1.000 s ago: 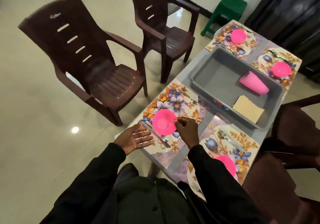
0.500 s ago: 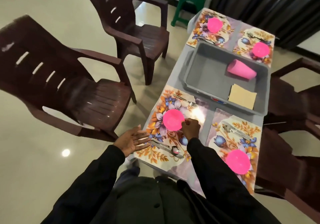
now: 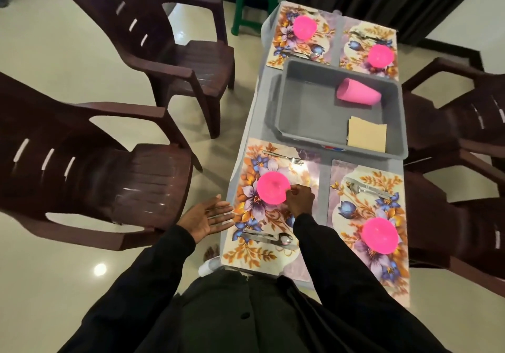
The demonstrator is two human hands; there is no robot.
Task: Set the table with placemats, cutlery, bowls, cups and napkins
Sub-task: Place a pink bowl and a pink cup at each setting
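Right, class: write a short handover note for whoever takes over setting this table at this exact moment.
Left hand: open, palm up, beside the near-left placemat, holding nothing.
Right hand: pinches the rim of the near-left bowl.
Done: all four placemats carry a pink bowl and cutlery.
Left: the pink cup lying in the grey tub and the napkins beside it; none at any place yet.

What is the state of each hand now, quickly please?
Left hand: open, palm up, holding nothing.
Right hand: pinching the rim of the bowl.
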